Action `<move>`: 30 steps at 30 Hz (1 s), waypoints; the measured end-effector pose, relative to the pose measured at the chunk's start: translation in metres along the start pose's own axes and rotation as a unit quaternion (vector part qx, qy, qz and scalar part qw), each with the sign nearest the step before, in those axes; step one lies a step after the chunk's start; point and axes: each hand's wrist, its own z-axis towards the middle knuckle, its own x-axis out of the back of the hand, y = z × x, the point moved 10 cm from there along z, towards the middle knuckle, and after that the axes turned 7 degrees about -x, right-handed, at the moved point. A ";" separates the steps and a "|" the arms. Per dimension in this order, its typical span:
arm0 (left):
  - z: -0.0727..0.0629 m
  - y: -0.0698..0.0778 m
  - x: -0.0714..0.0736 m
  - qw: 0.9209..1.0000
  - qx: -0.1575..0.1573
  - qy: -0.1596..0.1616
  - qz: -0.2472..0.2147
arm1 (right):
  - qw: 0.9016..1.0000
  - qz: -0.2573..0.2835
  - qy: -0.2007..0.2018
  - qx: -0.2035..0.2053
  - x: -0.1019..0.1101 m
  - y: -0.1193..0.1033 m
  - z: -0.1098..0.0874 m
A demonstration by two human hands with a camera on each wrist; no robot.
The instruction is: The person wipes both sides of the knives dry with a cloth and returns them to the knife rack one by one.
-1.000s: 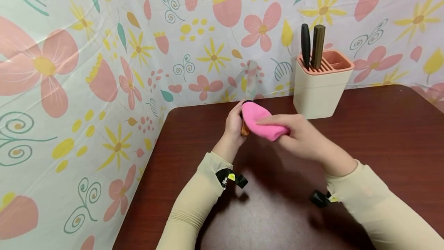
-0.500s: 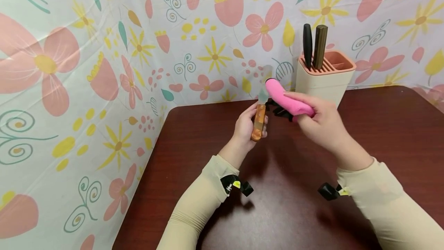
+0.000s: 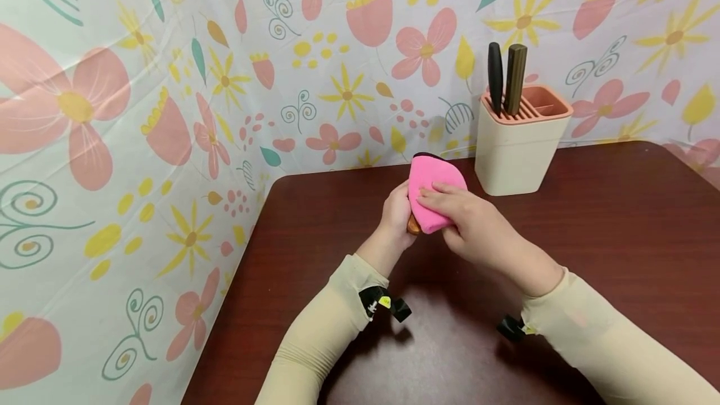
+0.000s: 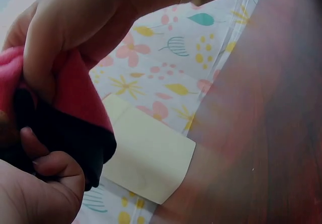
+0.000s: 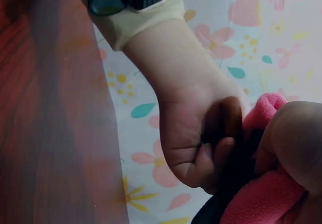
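Observation:
My left hand grips a knife by its orange-brown handle. Only the butt of that handle shows in the head view; the blade is hidden behind a pink cloth with a black underside. My right hand holds the cloth over the handle, its fingers pressing on the pink face. In the left wrist view the right-hand fingers bend into the cloth, and the curled left hand lies below. From the right wrist, the handle end pokes out of the left fist.
A cream knife block with a coral top stands at the back right, two knife handles upright in its slots. Behind the dark brown table hangs a flowered sheet, which also runs along the left side.
The right hand lifted the cloth up and right, baring the knife handle and showing its black side, then brought it back down over the handle. The left hand shifted slightly right overall.

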 end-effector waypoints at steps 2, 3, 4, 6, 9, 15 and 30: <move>0.001 0.000 0.001 1.000 0.005 0.002 -0.001 | 1.000 0.000 0.000 0.013 0.001 -0.004 -0.002; 0.001 0.000 0.001 1.000 0.009 0.003 -0.001 | 1.000 0.002 -0.002 0.021 0.002 -0.007 -0.003; 0.001 -0.001 0.001 1.000 0.015 0.002 -0.002 | 1.000 0.005 -0.002 0.029 0.002 -0.009 -0.004; 0.000 -0.001 0.002 1.000 0.028 0.005 0.000 | 0.999 0.017 -0.004 0.045 0.004 -0.013 -0.005; 0.000 0.002 0.005 0.999 0.034 0.015 -0.002 | 0.996 0.053 -0.014 0.072 0.005 -0.019 -0.006; 0.006 0.016 0.015 1.000 -0.007 0.027 0.015 | 0.988 0.093 -0.053 0.115 0.013 -0.030 -0.010; 0.014 0.027 0.027 0.993 0.020 -0.035 0.108 | 0.976 -0.129 -0.176 -0.024 0.050 0.080 -0.087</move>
